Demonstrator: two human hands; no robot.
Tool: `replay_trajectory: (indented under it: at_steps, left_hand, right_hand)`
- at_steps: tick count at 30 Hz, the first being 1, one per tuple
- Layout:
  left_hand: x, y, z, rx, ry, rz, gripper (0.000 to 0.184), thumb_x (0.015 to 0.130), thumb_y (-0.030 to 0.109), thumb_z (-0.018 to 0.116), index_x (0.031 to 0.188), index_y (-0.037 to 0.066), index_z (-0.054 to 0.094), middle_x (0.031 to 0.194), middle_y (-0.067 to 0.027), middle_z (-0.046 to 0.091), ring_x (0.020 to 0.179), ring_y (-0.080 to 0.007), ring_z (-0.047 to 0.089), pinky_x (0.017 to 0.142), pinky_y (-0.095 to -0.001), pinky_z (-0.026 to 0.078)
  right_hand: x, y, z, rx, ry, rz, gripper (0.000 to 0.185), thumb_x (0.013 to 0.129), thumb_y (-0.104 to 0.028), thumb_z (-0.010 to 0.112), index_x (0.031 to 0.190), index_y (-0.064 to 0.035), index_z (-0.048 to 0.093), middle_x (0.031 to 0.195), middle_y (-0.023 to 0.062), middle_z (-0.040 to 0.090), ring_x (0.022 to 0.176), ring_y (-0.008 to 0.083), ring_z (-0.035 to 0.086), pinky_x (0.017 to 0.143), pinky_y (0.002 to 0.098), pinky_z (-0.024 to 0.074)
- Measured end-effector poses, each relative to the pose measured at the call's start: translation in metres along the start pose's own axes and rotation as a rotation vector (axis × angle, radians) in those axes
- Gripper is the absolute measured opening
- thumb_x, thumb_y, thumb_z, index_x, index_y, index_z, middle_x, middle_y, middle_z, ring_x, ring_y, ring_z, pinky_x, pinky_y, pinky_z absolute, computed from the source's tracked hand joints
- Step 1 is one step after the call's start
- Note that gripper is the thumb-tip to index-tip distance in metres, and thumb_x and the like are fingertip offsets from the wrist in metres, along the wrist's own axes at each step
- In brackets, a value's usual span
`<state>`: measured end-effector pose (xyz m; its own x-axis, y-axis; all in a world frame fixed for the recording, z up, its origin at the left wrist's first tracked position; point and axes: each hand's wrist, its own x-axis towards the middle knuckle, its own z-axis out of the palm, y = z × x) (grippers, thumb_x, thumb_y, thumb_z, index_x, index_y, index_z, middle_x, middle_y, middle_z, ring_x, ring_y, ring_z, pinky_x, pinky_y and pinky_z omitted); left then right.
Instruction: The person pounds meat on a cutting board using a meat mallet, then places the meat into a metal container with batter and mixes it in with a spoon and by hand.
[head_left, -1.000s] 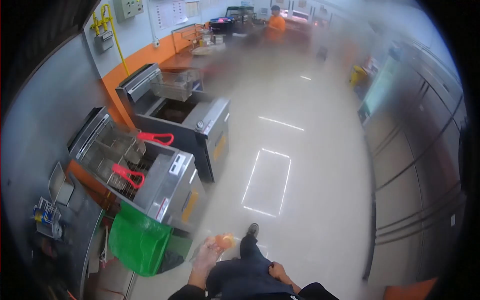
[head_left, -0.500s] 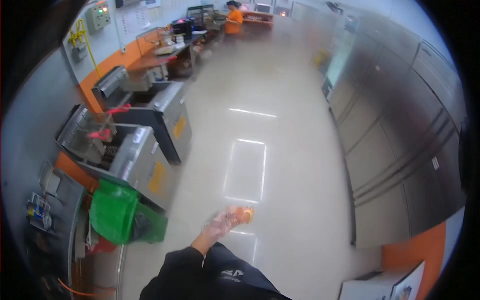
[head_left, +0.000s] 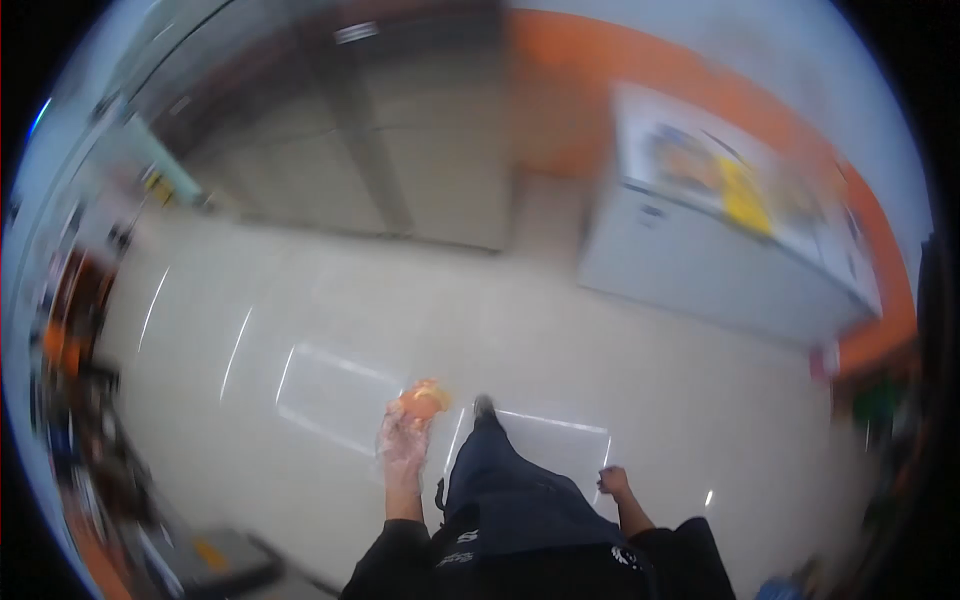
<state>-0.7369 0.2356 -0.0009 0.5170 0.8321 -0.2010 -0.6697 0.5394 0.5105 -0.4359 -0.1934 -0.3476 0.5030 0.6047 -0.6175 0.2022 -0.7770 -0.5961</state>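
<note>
"What do you have in the head view?"

"From its middle, my left hand [head_left: 403,445], in a clear plastic glove, is at seven o'clock. It holds an orange-and-yellow, irregular food piece [head_left: 424,401] at its upper end."

"How do the fingers sit?"

"Closed around the food piece, as far as I can see; blur hides each fingertip."

"And the right?"

"My right hand [head_left: 612,480] is bare, at five o'clock, its fingers curled in together, well apart from the food piece."

"What lies between them?"

"A dark shoe [head_left: 485,405] at six o'clock, on the glossy pale tiled floor [head_left: 330,290], with my dark blue cloth apron [head_left: 530,510] below it. The food piece is above the floor, just left of the shoe in the view."

"Further out?"

"A tall brownish-grey metal cabinet [head_left: 430,130] at eleven o'clock. Between two and three, a white box-shaped chest [head_left: 690,255] with a flat yellow patch [head_left: 743,195] on top, against an orange-and-white wall [head_left: 560,50]."
</note>
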Motion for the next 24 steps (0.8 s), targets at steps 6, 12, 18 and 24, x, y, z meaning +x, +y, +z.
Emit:
replay_trajectory:
  at_steps: [6,12,18,24]
  left_hand:
    - [0.165,-0.124,0.083,-0.037,-0.148,-0.339,0.032,0.09,0.013,0.06,0.117,-0.002,0.055,0.127,-0.0203,0.055,0.112,-0.0304,0.059,0.088,-0.0358,0.057]
    - [0.308,-0.255,0.204,0.257,-0.374,-0.506,0.03,0.094,0.015,0.056,0.12,0.0,0.053,0.128,-0.0193,0.055,0.118,-0.0311,0.055,0.099,-0.0444,0.048]
    - [0.425,-0.42,0.341,0.369,-0.583,-0.87,0.028,0.102,0.024,0.043,0.119,0.003,0.05,0.137,-0.0173,0.047,0.126,-0.0284,0.047,0.109,-0.046,0.036]
    - [0.44,-0.588,0.498,0.44,-0.841,-0.729,0.027,0.102,0.03,0.041,0.109,0.006,0.052,0.123,-0.0133,0.053,0.112,-0.024,0.053,0.099,-0.0388,0.043]
  right_hand:
    - [-0.009,0.024,0.016,0.157,0.093,0.219,0.022,0.087,-0.018,0.059,0.085,0.0021,0.067,0.072,0.0146,0.066,0.055,0.0225,0.064,0.052,0.0338,0.0541]
    - [-0.018,0.007,-0.005,-0.386,0.179,0.282,0.019,0.078,-0.024,0.065,0.088,-0.0082,0.07,0.084,0.0093,0.071,0.064,0.0243,0.067,0.063,0.0422,0.0537]
    - [0.062,-0.064,-0.05,0.768,0.761,0.611,0.02,0.083,-0.02,0.061,0.093,-0.0034,0.066,0.079,0.0103,0.068,0.058,0.0206,0.063,0.054,0.0364,0.0529]
    - [0.114,-0.08,-0.162,1.224,0.877,0.865,0.021,0.085,-0.019,0.06,0.095,-0.0016,0.065,0.076,0.0108,0.066,0.057,0.0204,0.063,0.052,0.0348,0.0524]
